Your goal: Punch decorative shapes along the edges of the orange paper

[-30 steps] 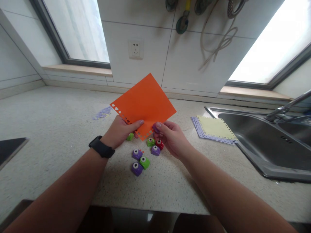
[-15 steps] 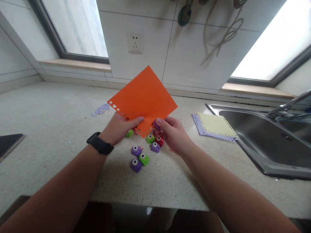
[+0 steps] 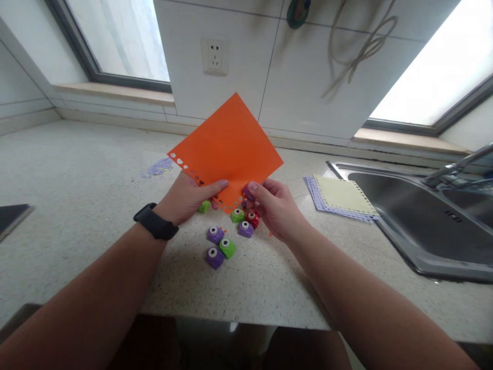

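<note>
Grip on orange paper (image 3: 231,139), purple punch (image 3: 248,193) at edge

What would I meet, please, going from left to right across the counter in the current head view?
Dark flat object, purple scraps, left hand, orange sheet, right hand, pale yellow sheet, metal sink.

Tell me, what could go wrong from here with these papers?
The orange paper might crease where the left hand pinches it. The purple punch in the right hand might clip the paper's edge unevenly. The pale yellow sheet lies beside the sink, so it could get wet.
</note>
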A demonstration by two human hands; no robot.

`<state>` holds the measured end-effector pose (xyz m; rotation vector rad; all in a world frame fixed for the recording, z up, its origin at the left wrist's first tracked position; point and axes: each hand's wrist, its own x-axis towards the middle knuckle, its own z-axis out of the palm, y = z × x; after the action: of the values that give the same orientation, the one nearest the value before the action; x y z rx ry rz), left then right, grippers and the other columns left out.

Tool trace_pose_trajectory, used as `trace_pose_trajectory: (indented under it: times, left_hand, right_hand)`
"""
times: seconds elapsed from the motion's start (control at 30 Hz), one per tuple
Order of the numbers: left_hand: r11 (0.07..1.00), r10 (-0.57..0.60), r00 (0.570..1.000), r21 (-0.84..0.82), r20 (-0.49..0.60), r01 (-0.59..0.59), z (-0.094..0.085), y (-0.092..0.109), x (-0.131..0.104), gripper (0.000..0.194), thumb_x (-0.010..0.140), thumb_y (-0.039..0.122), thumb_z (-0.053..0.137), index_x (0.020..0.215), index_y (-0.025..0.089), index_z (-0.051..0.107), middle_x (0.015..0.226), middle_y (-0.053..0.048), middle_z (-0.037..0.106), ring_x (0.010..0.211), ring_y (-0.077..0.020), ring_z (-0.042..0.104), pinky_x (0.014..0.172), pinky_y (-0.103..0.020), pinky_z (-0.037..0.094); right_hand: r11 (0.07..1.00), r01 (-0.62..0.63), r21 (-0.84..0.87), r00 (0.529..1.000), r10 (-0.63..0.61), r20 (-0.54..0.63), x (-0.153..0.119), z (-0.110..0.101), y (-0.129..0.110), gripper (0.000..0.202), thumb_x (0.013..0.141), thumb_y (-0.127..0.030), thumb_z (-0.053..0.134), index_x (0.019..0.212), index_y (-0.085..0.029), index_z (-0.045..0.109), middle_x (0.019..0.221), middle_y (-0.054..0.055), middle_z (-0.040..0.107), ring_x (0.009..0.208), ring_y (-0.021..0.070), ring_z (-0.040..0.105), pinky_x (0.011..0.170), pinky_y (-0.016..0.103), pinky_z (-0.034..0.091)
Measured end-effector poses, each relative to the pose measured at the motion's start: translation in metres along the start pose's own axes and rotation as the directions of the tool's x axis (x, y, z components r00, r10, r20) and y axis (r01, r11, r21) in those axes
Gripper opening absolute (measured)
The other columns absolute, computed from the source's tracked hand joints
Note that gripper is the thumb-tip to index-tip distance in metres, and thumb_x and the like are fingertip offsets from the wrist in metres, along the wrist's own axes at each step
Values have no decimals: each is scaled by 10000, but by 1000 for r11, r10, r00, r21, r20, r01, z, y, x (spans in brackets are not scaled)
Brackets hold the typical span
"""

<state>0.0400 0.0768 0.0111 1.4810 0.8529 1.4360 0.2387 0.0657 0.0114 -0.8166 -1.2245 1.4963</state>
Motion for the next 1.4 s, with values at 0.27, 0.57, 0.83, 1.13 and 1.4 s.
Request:
trace_pose_trajectory:
  times: [0.27,0.57,0.83,1.13,1.4]
  left_hand:
    - [1000,10,1000,6,3,-10,0,-1,0,430,719,377,883,1070,182,729,1049,-100,769,1002,-292,724,767,-369,631]
    - [999,-1,1000,46,31,-1,-2,0,-1,389,771,365,841,1095,177,737,987,-81,775,864,-258,738,657,-325,632]
    - [999,-2,1000,39,17,1,-1,0,-1,400,739,393,860,1055,179,742,960,-82,774,892,-276,742,680,-346,649]
    - [999,29,999,13,23,-30,-1,-3,0,375,758,329,856,1085,181,747,1047,-87,770,945,-269,734,733,-348,646]
    - [1000,8,1000,30,0,-8,-1,1,0,414,715,356,886,1057,175,739,1032,-93,777,909,-283,747,687,-353,654]
  right_hand:
    - [1000,19,10,1000,-20,19,-1,0,1,296,803,-464,809,813,-198,679,681,-10,596,535,93,482,460,252,346]
    - [1000,1,-3,1000,-1,-11,0,1,0,323,802,-483,802,803,-190,668,727,6,630,570,101,530,517,263,406]
    - [1000,7,-13,1000,-7,-22,1,1,0,319,787,-481,808,810,-192,677,770,12,649,607,105,547,558,270,445]
    - [1000,16,-23,1000,-16,0,1,-1,2,321,811,-496,791,809,-200,664,705,0,620,558,104,512,502,264,392]
    - [998,29,-48,1000,-29,2,1,-1,2,333,798,-503,797,835,-201,660,720,-3,619,580,109,521,526,269,407]
